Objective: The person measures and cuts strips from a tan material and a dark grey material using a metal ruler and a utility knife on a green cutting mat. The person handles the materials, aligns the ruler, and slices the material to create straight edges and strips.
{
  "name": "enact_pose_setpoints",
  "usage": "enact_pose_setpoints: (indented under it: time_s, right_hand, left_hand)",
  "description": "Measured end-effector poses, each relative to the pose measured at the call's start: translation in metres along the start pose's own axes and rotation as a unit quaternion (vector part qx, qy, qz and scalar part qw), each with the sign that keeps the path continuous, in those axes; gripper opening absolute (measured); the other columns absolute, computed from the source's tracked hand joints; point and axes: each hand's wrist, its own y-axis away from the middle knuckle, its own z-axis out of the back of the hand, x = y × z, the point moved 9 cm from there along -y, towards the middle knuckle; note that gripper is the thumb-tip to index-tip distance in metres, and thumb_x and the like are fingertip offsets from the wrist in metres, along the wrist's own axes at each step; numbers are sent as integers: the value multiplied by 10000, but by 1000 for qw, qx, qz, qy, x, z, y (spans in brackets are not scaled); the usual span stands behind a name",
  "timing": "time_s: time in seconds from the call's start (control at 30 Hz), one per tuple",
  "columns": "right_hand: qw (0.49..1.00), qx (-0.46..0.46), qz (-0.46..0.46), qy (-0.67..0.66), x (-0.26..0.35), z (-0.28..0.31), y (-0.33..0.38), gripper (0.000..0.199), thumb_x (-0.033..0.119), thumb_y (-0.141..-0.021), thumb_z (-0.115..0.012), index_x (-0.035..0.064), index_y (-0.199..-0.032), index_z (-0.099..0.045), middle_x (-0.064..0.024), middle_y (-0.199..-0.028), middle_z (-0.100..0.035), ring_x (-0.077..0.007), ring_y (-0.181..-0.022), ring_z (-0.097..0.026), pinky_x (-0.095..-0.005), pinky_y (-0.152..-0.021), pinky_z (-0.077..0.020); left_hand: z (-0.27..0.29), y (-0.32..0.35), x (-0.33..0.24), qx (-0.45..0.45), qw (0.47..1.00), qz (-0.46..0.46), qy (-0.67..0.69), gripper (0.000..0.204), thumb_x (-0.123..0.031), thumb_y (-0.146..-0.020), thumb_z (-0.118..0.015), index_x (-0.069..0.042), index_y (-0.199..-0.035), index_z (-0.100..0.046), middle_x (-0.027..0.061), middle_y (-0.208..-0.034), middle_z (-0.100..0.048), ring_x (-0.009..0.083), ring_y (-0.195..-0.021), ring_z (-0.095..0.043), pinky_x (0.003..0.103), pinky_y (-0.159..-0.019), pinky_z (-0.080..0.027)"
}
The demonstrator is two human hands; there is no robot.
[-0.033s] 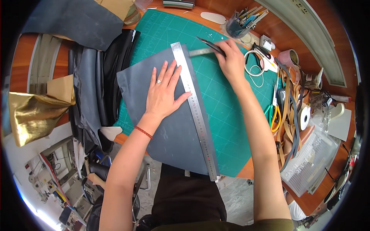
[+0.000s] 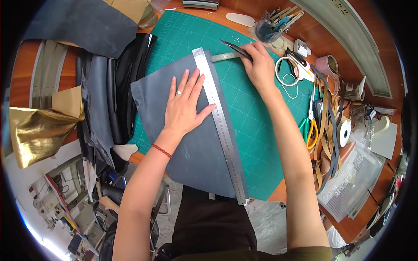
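Observation:
My left hand (image 2: pixel 185 100) lies flat with fingers spread. It presses on a dark grey-blue sheet of leather (image 2: pixel 183 148), its fingertips and thumb reaching a long steel ruler (image 2: pixel 221 124). The ruler runs lengthwise near the sheet's right edge, with a narrow strip of the sheet showing beyond it. Raised above the green cutting mat (image 2: pixel 257 126), my right hand (image 2: pixel 260 65) grips a slim black craft knife (image 2: pixel 237 49), its pointed tip toward the upper left and apart from the sheet. A short metal ruler (image 2: pixel 224 57) lies below the knife, partly hidden by my right hand.
Rolled dark material (image 2: pixel 124 87) and a gold sheet (image 2: pixel 45 130) lie at the left. A cup of tools (image 2: pixel 266 32) stands at the back. On the right are yellow-handled scissors (image 2: pixel 311 132), leather straps (image 2: pixel 324 148), a white spool (image 2: pixel 344 132) and a clear grid ruler (image 2: pixel 344 191).
My right hand and the knife have shifted very slightly up and to the left. The left hand, ruler and leather stay in place.

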Motion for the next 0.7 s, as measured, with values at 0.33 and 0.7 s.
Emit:
enact_pose_setpoints:
  time_s: [0.33, 0.7]
  right_hand:
    - [1000, 12, 26, 2, 11, -21, -7, 196, 72, -778, -723, 159, -953, -729, -51, -938, -618, -283, -866, -655, -419, -686, -537]
    - [998, -17, 50, 35, 8, -26, -6, 169, 108, -785, -725, 173, -938, -752, -21, -943, -635, -261, -783, -671, -411, -647, -538]
  left_hand:
    - [-1, 0, 2, 8, 1000, -5, -20, 845, -549, -886, -654, -59, -1527, -402, 122, -1604, -372, 348, -1505, -288, 579, -1216, -173]
    - [-2, -1, 2, 4, 999, -9, -32, 816, -558, -911, -627, -59, -1522, -416, 106, -1604, -380, 339, -1501, -300, 573, -1214, -182]
